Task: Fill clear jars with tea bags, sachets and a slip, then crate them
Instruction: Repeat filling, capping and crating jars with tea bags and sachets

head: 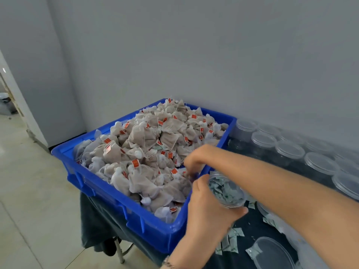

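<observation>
A blue crate (124,207) heaped with mesh tea bags (147,148) bearing red tags sits at the table's left end. My left hand (206,208) grips a clear jar (227,191) holding green-and-white sachets, tilted beside the crate's right rim. My right hand (194,162) reaches across into the crate, fingers curled down among the tea bags near the right rim; what the fingers hold is hidden.
Several lidded clear jars (289,150) stand in rows along the wall at right. Loose sachets (231,241) and a clear lid (272,253) lie on the dark tablecloth (250,222). Bare floor (29,191) lies to the left.
</observation>
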The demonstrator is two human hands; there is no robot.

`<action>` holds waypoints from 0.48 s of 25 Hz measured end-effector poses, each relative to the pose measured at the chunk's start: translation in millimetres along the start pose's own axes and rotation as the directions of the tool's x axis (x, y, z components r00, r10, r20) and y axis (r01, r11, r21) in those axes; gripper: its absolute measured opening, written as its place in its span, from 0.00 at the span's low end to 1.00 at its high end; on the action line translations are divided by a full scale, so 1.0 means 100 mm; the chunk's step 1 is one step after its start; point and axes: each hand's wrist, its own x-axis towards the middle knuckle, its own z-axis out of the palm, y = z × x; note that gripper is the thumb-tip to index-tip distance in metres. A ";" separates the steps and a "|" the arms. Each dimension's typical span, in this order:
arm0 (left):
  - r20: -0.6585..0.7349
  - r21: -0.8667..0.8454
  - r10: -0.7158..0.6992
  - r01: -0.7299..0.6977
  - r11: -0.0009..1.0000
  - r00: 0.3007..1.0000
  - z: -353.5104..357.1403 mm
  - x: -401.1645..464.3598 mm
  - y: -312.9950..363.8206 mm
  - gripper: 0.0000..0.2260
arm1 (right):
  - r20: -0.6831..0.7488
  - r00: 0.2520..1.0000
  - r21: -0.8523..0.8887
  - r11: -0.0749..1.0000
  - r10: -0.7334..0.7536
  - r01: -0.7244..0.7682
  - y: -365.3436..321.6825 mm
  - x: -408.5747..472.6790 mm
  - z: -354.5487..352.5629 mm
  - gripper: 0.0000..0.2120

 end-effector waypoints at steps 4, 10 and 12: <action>-0.075 -0.170 0.004 -0.016 0.985 0.997 0.32 0.17 0.25 0.49 | -0.293 0.956 0.309 0.946 0.000 0.095 0.45 -0.66 -0.25 0.14; -0.096 -0.266 0.023 -0.048 0.963 0.995 0.57 0.61 0.43 0.45 | -0.590 0.783 0.424 0.901 0.197 0.093 1.04 -1.68 -0.05 0.13; -0.067 -0.259 0.041 -0.057 0.964 0.997 0.65 0.65 0.39 0.46 | -0.400 0.906 0.393 0.919 0.142 0.030 1.02 -1.71 0.09 0.13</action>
